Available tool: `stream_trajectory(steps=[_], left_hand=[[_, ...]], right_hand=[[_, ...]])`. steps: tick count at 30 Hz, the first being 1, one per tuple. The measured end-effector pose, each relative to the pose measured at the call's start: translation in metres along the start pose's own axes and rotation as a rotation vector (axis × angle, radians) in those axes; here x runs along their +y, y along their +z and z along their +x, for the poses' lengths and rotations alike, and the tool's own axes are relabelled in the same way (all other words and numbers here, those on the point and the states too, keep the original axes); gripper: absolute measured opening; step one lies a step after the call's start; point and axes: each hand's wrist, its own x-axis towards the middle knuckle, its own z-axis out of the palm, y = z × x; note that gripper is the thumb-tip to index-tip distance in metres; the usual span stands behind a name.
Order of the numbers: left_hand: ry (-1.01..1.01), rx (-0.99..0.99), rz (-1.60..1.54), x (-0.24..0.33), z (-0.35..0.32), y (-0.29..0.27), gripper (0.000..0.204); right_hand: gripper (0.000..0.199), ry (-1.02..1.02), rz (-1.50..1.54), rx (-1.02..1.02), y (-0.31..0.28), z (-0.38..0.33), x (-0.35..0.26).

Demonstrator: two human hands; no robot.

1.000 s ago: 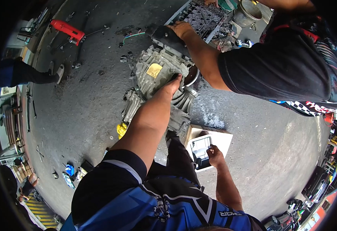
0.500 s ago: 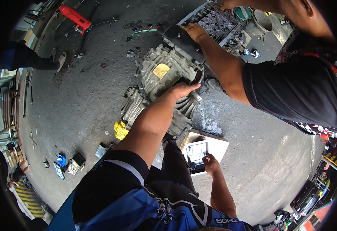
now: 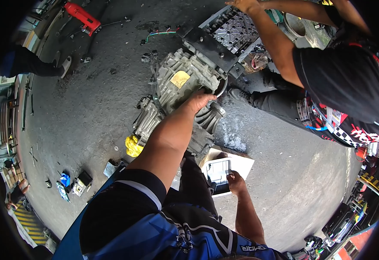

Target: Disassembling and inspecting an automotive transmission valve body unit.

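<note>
A grey metal gearbox (image 3: 176, 97) with a yellow sticker lies in the middle of the floor. My left hand (image 3: 200, 102) is closed over its casing beside the curved metal rim, with some fingers hidden in the gap there. Low in front of me, my right hand (image 3: 238, 183) grips the right edge of a pale rectangular tray (image 3: 219, 164). Its inside is shiny and dark toward the bottom. The tray overlaps a white board or box (image 3: 242, 163). Bunched yellow cloth or plastic (image 3: 133, 146) sits against the gearbox's lower left side.
A co-worker (image 3: 328, 82) on the right reaches over a metal tray (image 3: 250, 52) holding a channelled metal plate. A red jack (image 3: 82, 17) lies far left, and a bucket (image 3: 295, 25) stands far right. Small parts (image 3: 82, 183) are scattered left of me. Another person's leg (image 3: 42, 61) shows at left.
The co-worker's arm has lifted off the black plate and moved back to the metal tray's far edge, showing more of the channelled plate. My hands stay nearly in place; the view shifts slightly.
</note>
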Motion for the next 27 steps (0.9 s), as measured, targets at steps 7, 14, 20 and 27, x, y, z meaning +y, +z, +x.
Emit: stream_trajectory(steps=[7, 14, 20, 27], left_hand=[[-0.036, 0.219, 0.371, -0.024, 0.009, -0.025, 0.062], [0.015, -0.044, 0.074, -0.011, -0.001, -0.013, 0.073], [0.025, 0.017, 0.009, -0.01, -0.005, -0.014, 0.071], [-0.148, 0.045, 0.141, 0.002, 0.004, -0.007, 0.083]], right_hand=[[0.043, -0.034, 0.03, -0.079, 0.007, 0.004, -0.007], [0.044, 0.012, 0.016, -0.061, 0.004, 0.002, 0.007], [0.044, 0.008, -0.02, -0.091, 0.005, 0.004, 0.005], [0.043, -0.23, -0.229, -0.103, 0.011, 0.016, 0.025]])
